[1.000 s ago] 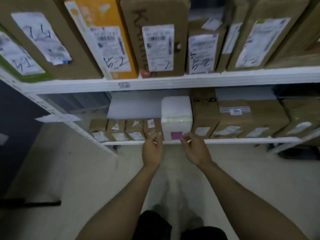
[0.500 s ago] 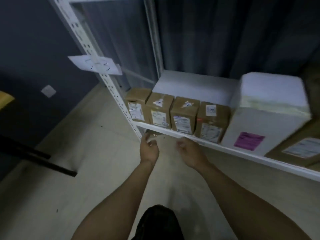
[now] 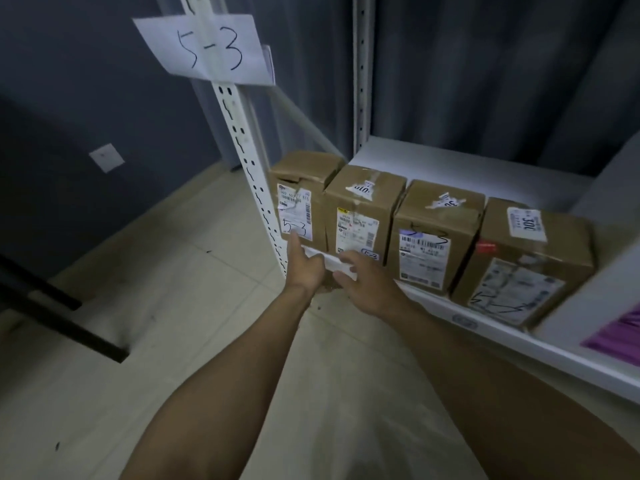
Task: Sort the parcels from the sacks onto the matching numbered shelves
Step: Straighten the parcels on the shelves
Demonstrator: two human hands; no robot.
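Several brown cardboard parcels stand in a row on the low white shelf (image 3: pixel 460 320). The leftmost parcel (image 3: pixel 301 202) bears a handwritten "5-3", and a parcel (image 3: pixel 363 216) stands next to it. A paper sign (image 3: pixel 207 46) reading "5-3" hangs on the white upright (image 3: pixel 242 150). My left hand (image 3: pixel 304 265) is at the shelf's front lip, one straight digit touching the leftmost parcel's label. My right hand (image 3: pixel 363 282) lies with spread fingers over the lip below the second parcel. A small brown patch (image 3: pixel 327 288) shows between the hands under the lip; what it is stays unclear.
A white box with a purple label (image 3: pixel 616 334) sits at the far right of the shelf. Dark curtains hang behind the rack. A black bar (image 3: pixel 52 317) crosses the pale tiled floor at left. A wall socket plate (image 3: pixel 106 157) is on the dark wall.
The view has swung left and closed in on the shelf's left end. Both hands rose from just below the shelf edge onto it, and the left now touches the leftmost parcel.
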